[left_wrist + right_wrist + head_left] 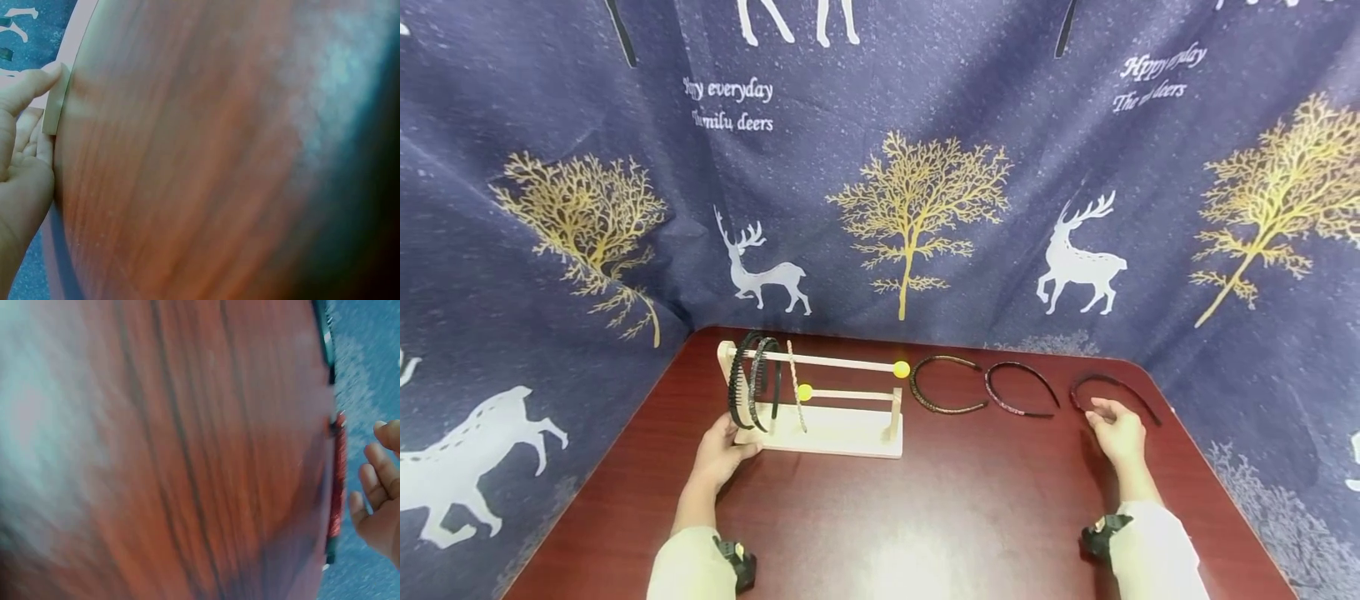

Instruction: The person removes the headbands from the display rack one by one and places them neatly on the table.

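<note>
A pale wooden headband rack point(842, 432) with two yellow-tipped rods stands at the table's left. My left hand point(718, 452) grips the left end of its base, and the left wrist view shows the thumb on top with fingers underneath. Several headbands hang on the upper rod, including a black toothed headband point(734, 392) and a pale braided headband point(796, 387). On the far right, my right hand point(1117, 429) is at a dark red headband point(1097, 376) lying on the table. In the right wrist view the fingers are loosely bent, beside that red headband point(339, 481), holding nothing.
Between rack and right hand lie a gold-patterned headband point(917, 395) and a pink-and-black headband point(1000, 402). The reddish-brown table point(970, 492) ends against a dark blue curtain point(865, 275) printed with deer and trees.
</note>
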`<state>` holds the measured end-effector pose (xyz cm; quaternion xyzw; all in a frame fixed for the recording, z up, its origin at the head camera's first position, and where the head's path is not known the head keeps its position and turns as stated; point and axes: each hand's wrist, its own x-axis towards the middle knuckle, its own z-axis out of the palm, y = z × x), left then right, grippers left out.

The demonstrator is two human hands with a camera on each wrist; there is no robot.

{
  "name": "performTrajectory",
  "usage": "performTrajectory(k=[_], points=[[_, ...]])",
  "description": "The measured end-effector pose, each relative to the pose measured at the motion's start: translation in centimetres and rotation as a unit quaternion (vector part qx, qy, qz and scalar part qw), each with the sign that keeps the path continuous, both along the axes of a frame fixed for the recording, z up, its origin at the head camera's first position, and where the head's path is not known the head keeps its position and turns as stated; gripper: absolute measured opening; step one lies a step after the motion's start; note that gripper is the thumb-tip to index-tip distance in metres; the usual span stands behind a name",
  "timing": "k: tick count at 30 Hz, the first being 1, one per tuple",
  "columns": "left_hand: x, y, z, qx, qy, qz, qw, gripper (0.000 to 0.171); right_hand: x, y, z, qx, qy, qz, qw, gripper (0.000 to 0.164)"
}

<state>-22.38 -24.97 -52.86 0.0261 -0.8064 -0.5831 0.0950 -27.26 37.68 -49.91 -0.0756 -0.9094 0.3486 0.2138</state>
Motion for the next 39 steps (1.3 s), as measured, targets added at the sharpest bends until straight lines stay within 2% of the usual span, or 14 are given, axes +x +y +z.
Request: performTrajectory(k=[6,12,15,19,20,25,27,29,30,32,36,37,39], points=[[0.0,-0.1,0.1,-0.001,-0.006,-0.013,0.9999,0.059,1.0,-2.3,1.6,-0.123,-0.024,-0.006,0.992,0.038],[0.2,-0.3,0.2,-0.006,-0.016,-0.02,0.9997,0.059,2.2,-3.9,2.6,-0.222,-0.032,0.034,0.974,0.047],[0.2,-0.3,0.3,-0.009,-0.015,-0.017,0.9997,0.058,2.2,-4.2,2.3,-0.281,-0.023,0.068,0.957,0.052],[-0.1,-0.4,0.3,-0.011,-0.01,-0.015,0.9998,0.057,2.5,-4.9,2.3,-0.338,-0.005,0.114,0.934,0.045],[-0.1,-0.4,0.3,-0.009,-0.012,-0.015,0.9998,0.057,2.7,-5.2,2.7,-0.338,-0.004,0.124,0.933,0.043],[-0.2,-0.3,0.4,-0.004,-0.011,-0.011,0.9999,0.055,1.8,-4.8,1.2,-0.349,0.013,0.183,0.919,0.044],[-0.1,-0.3,0.5,-0.004,-0.011,-0.007,0.9999,0.054,1.8,-5.0,1.2,-0.34,0.019,0.205,0.918,0.047],[-0.1,-0.2,0.5,-0.001,-0.013,-0.005,0.9999,0.055,2.2,-5.6,1.7,-0.322,0.029,0.225,0.919,0.048],[0.0,-0.2,0.4,-0.001,-0.014,-0.005,0.9999,0.055,2.2,-5.8,1.7,-0.331,0.043,0.243,0.911,0.047],[0.1,-0.3,0.4,0.001,-0.015,-0.006,0.9999,0.056,2.9,-6.8,2.7,-0.319,0.048,0.253,0.912,0.046],[0.2,-0.3,0.2,-0.002,-0.017,-0.005,0.9998,0.055,3.7,-8.8,3.9,-0.324,0.058,0.27,0.905,0.038],[0.2,-0.3,0.2,-0.002,-0.018,-0.003,0.9998,0.055,4.1,-9.6,4.5,-0.305,0.049,0.258,0.915,0.038],[0.2,-0.2,0.1,-0.006,-0.018,0.002,0.9998,0.055,4.3,-10.5,5.1,-0.288,0.042,0.256,0.922,0.037]])
